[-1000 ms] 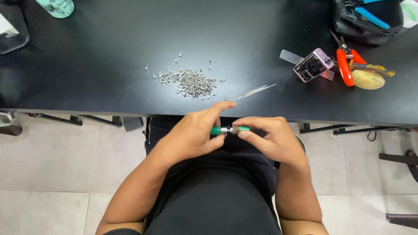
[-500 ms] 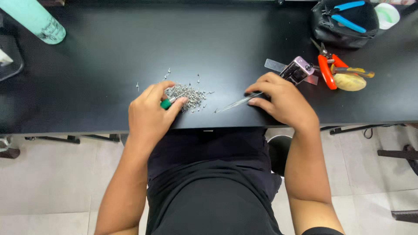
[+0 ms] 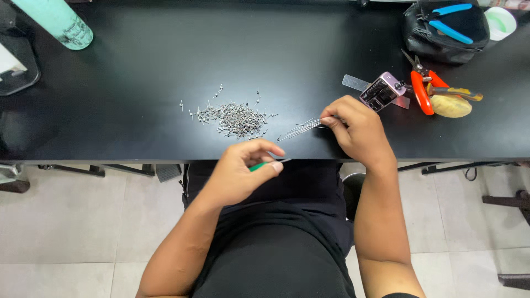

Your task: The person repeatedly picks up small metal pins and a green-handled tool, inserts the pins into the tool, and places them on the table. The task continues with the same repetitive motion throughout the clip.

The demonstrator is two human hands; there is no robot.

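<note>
The thin wires [image 3: 302, 128] lie in a small bundle near the front edge of the black desk [image 3: 138, 60]. The right hand [image 3: 358, 129] pinches their far end between closed fingertips. They look light, springy and easily bent, so a hold near the end, with light pressure, suits them. The left hand [image 3: 243, 168], just off the desk edge, is closed around a small green-handled tool [image 3: 259, 164]. A pile of tiny metal pins [image 3: 234, 117] lies loose beside the wires; these would be slippery to pick up. At the far right, an open black pouch [image 3: 444, 30] holds blue-handled pliers [image 3: 450, 22].
</note>
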